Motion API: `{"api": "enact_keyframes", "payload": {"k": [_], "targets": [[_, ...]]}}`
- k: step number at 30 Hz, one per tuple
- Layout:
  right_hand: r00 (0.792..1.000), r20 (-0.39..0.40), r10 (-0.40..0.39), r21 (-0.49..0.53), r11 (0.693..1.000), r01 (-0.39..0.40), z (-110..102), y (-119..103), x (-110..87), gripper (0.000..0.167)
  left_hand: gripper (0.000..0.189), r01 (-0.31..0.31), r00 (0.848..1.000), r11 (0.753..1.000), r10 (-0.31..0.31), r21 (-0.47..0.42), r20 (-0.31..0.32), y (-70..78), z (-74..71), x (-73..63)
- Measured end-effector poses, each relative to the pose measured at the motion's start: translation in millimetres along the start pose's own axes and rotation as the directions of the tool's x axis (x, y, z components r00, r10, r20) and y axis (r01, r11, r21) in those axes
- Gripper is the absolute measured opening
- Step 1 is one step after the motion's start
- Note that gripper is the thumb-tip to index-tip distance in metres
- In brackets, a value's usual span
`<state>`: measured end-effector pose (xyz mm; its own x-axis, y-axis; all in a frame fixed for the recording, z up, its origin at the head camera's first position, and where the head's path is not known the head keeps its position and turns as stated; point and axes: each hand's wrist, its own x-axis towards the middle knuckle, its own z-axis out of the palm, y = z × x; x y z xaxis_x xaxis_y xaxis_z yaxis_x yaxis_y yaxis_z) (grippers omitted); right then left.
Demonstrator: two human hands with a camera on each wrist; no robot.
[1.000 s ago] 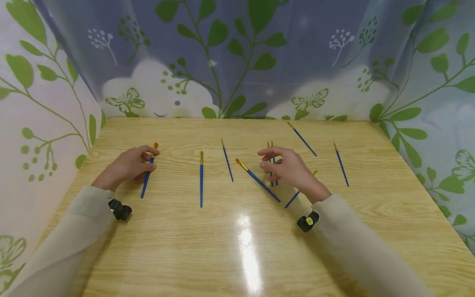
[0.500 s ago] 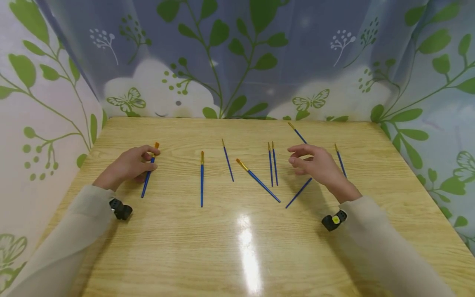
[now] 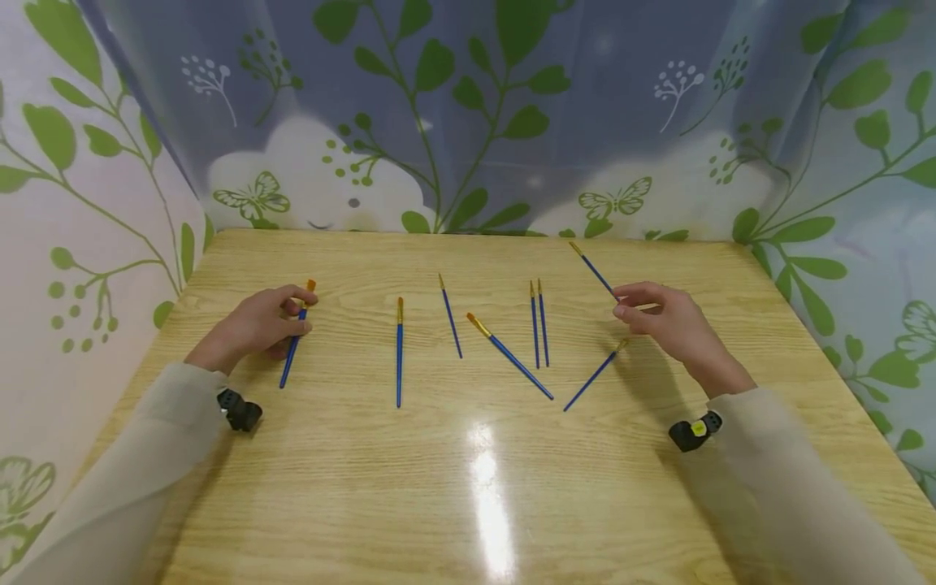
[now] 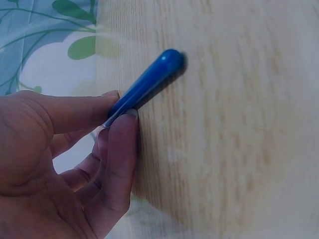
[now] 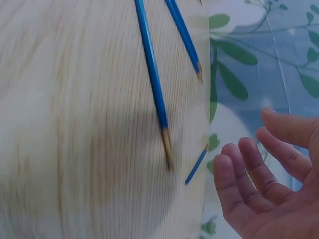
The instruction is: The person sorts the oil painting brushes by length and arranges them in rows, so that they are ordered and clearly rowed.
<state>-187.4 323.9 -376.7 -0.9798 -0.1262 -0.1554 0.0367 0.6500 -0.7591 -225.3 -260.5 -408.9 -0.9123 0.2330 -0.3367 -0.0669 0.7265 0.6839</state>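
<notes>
My left hand (image 3: 254, 329) pinches a blue-handled flat paintbrush (image 3: 290, 357) between thumb and fingers, its orange bristles pointing away. The left wrist view shows the rounded end of its handle (image 4: 154, 74) close over the table. My right hand (image 3: 669, 325) hovers at the right with fingers loosely bent and holding nothing. In the head view its fingertips overlap the handle end of a thin paintbrush (image 3: 595, 270) near the back edge. The right wrist view shows that small brush (image 5: 197, 164) apart from the fingers. A slanted thin brush (image 3: 594, 377) lies below the right hand.
On the wooden table (image 3: 366, 487) lie an upright flat brush (image 3: 399, 357), a thin brush (image 3: 451, 321), a slanted thicker brush (image 3: 515, 361) and two parallel thin brushes (image 3: 539, 329). A patterned curtain (image 3: 468, 122) stands behind the table's back edge.
My right hand has moved right, from over the two parallel brushes to beside the back brush. It now hides the rightmost brush seen earlier. The left hand keeps its grip, nearly still.
</notes>
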Motion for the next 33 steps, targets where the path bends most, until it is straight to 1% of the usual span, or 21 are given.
{"api": "enact_keyframes", "payload": {"k": [5, 10, 15, 18, 22, 29, 33], "targets": [[0.999, -0.032, 0.016, -0.033, 0.999, -0.017, -12.7, 15.1, 1.0, 0.057, 0.053, -0.001, 1.000, 1.000, 0.001, 0.007, -0.004, 1.1, 0.1, -1.7], [0.997, -0.060, 0.047, -0.024, 0.999, -0.048, -23.2, 38.4, 4.4, 0.060, 0.053, -0.005, 1.000, 1.000, 0.005, 0.001, -0.005, 1.8, -0.8, -2.8], [0.990, -0.101, 0.102, 0.004, 0.995, -0.103, -29.5, 54.4, 7.5, 0.059, 0.053, 0.001, 1.000, 1.000, -0.001, -0.009, 0.000, 0.9, -1.5, -2.8], [0.983, -0.127, 0.131, -0.006, 0.991, -0.133, -32.9, 61.4, 7.7, 0.060, 0.052, 0.004, 1.000, 1.000, -0.004, -0.001, -0.002, 0.9, -1.0, -2.1], [0.978, -0.150, 0.146, -0.022, 0.988, -0.151, -37.1, 71.5, 8.6, 0.060, 0.052, 0.003, 1.000, 1.000, -0.003, 0.010, -0.005, 1.4, -0.7, -0.9], [0.966, -0.164, 0.198, -0.035, 0.978, -0.206, -42.0, 88.3, 11.4, 0.059, 0.053, -0.001, 1.000, 1.000, 0.001, -0.007, 0.004, 3.5, -1.0, -1.5], [0.970, -0.136, 0.201, -0.079, 0.974, -0.213, -46.2, 90.4, 12.9, 0.059, 0.053, 0.005, 1.000, 1.000, -0.004, -0.013, 0.003, 3.1, -1.0, -2.2]]}}
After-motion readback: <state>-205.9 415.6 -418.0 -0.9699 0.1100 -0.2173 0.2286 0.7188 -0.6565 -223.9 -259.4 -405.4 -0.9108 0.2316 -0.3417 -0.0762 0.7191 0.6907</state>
